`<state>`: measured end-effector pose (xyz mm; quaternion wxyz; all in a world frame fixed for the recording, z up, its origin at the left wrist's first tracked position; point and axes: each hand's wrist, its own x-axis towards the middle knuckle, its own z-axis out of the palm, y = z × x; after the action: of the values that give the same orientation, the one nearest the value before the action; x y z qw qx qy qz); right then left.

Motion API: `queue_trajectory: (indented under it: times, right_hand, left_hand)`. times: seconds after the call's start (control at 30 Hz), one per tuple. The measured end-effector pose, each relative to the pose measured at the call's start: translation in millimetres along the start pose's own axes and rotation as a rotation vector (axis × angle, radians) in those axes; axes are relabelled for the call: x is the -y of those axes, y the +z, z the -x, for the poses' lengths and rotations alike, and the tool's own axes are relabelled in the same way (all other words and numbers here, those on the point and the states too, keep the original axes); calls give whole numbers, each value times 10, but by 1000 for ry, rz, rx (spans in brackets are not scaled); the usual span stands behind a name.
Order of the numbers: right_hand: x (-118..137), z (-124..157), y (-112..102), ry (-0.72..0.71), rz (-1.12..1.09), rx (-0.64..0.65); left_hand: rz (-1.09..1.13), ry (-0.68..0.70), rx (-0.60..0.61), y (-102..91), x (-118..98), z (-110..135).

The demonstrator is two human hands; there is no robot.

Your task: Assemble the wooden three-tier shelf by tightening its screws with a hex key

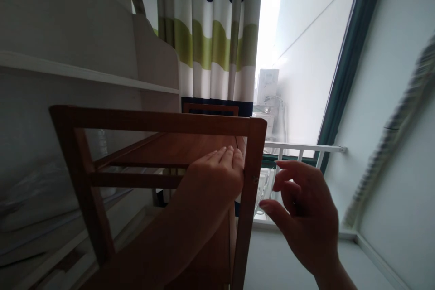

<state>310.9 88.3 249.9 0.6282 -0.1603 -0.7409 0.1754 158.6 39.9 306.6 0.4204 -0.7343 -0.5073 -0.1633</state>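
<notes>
A brown wooden shelf frame (163,121) fills the middle, with a top rail, a lower rail and a shelf board (170,148) behind them. My left hand (219,167) reaches across the lower rail. Its fingers lie close together against the inner side of the right post (253,199), and its thumb is hidden. A small dark fastener or hole (255,180) shows on that post. Just right of the post, my right hand (304,206) hangs in the air, fingers bent, with a gap between thumb and fingertips and nothing visible between them.
White shelving (156,54) stands at the left, with plastic-wrapped things (37,186) inside. Behind the frame hang a striped curtain (210,31) and a window with a dark green frame (350,54). A white railing (306,147) crosses below the window. The right wall (401,145) is pale.
</notes>
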Motion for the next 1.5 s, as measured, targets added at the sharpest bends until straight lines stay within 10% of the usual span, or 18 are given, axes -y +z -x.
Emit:
queue_trajectory:
  times: [0.27,0.93,1.5]
  right_hand:
    - [138,-3,98,-200,218,-64]
    - [241,-206,14,71,-24,30]
    - [285,-205,-97,-366,467,208]
  left_hand:
    - [14,2,-18,-24,8,1]
    - [11,-28,-10,-9,-1,4]
    - [35,-94,-35,-34,-41,13]
